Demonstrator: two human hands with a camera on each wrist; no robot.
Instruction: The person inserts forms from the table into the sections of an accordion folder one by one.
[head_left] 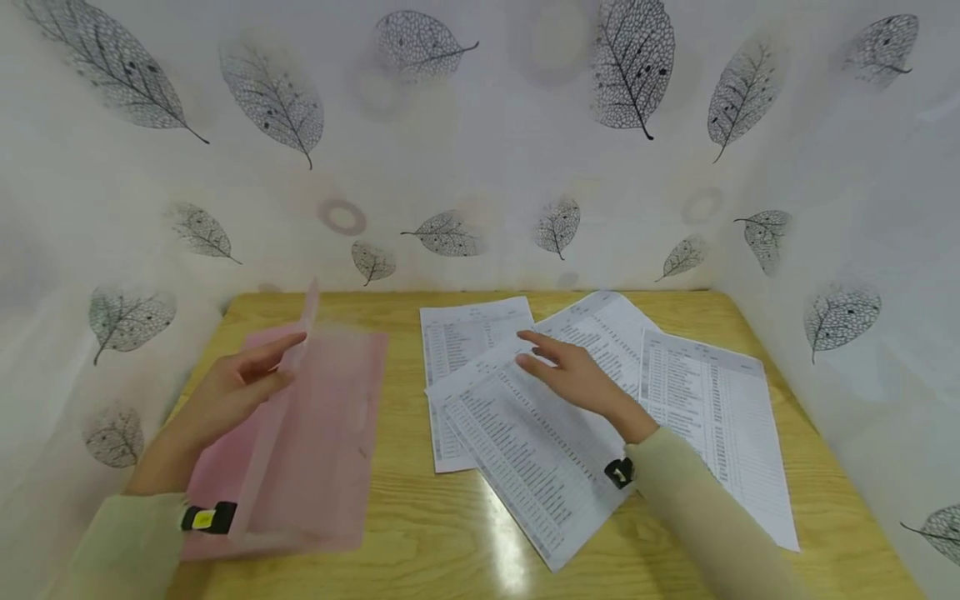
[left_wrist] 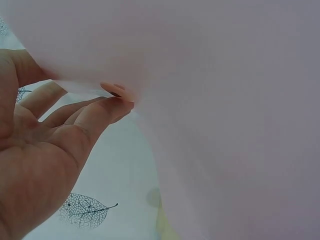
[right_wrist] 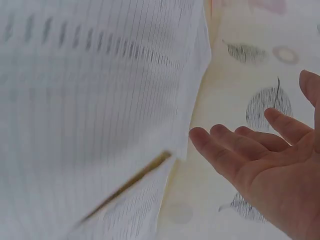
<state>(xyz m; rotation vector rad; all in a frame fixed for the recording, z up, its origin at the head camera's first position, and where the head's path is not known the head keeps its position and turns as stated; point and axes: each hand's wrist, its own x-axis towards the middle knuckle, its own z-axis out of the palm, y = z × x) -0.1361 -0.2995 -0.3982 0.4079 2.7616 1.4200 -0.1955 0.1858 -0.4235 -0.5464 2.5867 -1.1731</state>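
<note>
A translucent pink folder lies at the left of the table, its cover lifted. My left hand pinches the edge of that cover between thumb and fingers; in the left wrist view the raised pink sheet fills most of the picture. Above the printed sheets my right hand hovers, fingers extended and holding nothing. Beneath it a printed sheet lies slanted, overlapping a second sheet on its left. Another printed sheet lies to the right. The right wrist view has the fingers apart from the paper.
The wooden table shows bare wood between folder and papers and along the front. White cloth with leaf prints surrounds its back and sides. Each wrist wears a dark band, the left one with a yellow patch.
</note>
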